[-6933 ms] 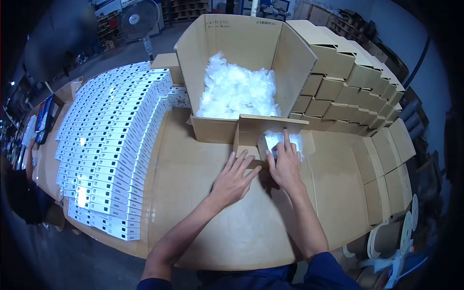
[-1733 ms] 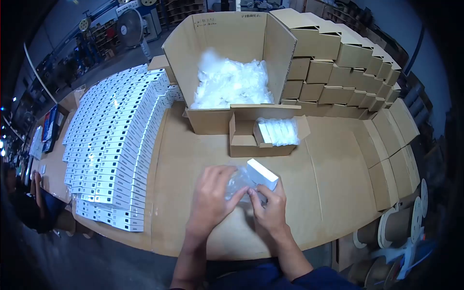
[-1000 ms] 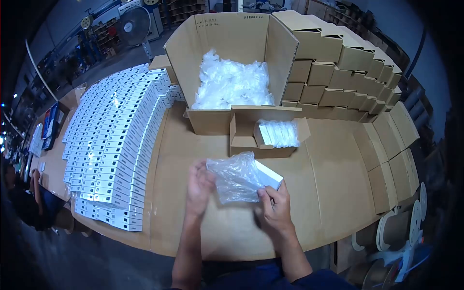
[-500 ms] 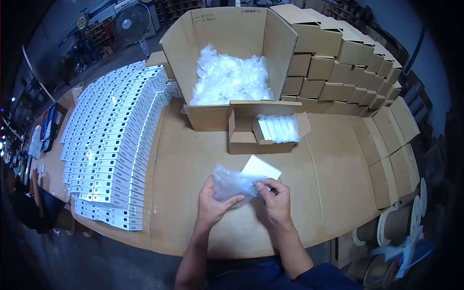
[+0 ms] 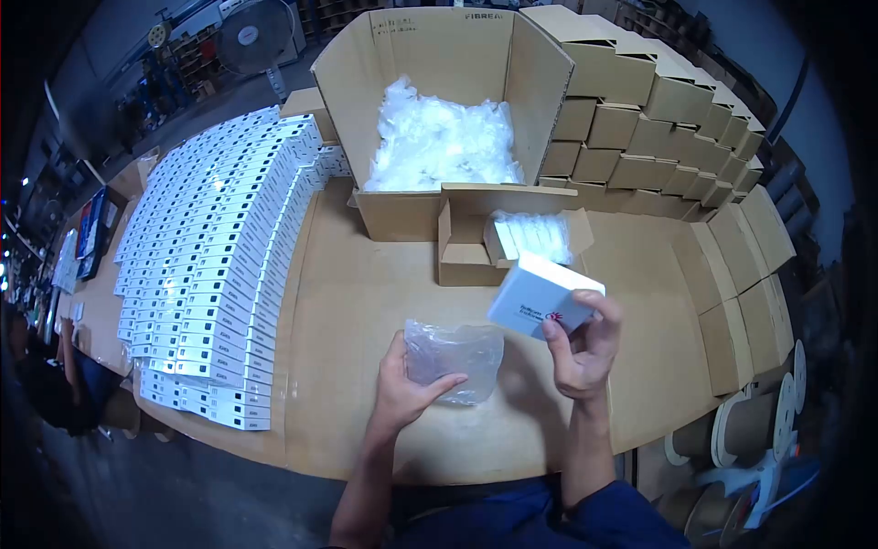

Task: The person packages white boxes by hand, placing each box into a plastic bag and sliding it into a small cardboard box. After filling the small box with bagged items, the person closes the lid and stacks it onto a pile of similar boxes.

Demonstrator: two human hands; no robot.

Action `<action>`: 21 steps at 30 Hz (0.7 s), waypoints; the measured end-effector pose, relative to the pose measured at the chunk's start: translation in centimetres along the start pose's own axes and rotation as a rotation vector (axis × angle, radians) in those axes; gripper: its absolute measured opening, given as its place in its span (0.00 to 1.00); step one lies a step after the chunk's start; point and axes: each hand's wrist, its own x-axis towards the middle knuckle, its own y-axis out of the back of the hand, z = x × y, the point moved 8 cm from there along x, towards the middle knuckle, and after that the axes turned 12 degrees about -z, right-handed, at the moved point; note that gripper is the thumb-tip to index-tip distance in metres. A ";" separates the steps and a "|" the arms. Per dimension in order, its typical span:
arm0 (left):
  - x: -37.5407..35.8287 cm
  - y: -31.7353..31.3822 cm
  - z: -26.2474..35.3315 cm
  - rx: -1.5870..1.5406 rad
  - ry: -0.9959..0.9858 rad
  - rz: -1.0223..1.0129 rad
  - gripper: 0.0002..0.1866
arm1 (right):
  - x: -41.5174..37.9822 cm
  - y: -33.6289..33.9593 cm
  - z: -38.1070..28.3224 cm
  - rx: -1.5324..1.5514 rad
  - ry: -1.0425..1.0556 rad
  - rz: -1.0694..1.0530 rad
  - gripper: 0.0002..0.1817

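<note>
My left hand [image 5: 405,388] grips a clear plastic bag [image 5: 465,359] by its left side, thumb across the front. The bag looks flat and see-through. To the right, my right hand [image 5: 588,352] pinches a small white box [image 5: 541,300] between thumb and fingers. Dark lettering and a red mark show on the box's near face, and it is tilted above the table. Just behind it stands an open cardboard carton [image 5: 471,274], with a row of bagged white boxes [image 5: 533,238] in its right part.
A large carton [image 5: 398,218] full of clear plastic bags [image 5: 444,137] stands at the back. Stacked white boxes [image 5: 215,274] cover the table's left side. Brown cartons [image 5: 631,133] are piled at the back right, with more [image 5: 732,284] along the right edge. A person [image 5: 69,366] is at far left.
My right hand has moved right and up with the white box, away from the plastic bag. The left hand keeps the bag in nearly the same place.
</note>
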 end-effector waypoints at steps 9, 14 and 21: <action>-0.6 0.2 0.2 0.216 -0.095 0.015 0.34 | 5.1 -2.4 -2.1 -0.105 0.153 -0.457 0.22; -0.8 0.6 0.3 0.260 -0.117 0.023 0.34 | 5.4 -3.0 -1.1 -0.042 0.064 -0.553 0.17; -0.2 0.4 0.3 0.279 0.005 0.012 0.37 | 6.2 -4.9 -1.8 -0.146 0.080 -0.670 0.15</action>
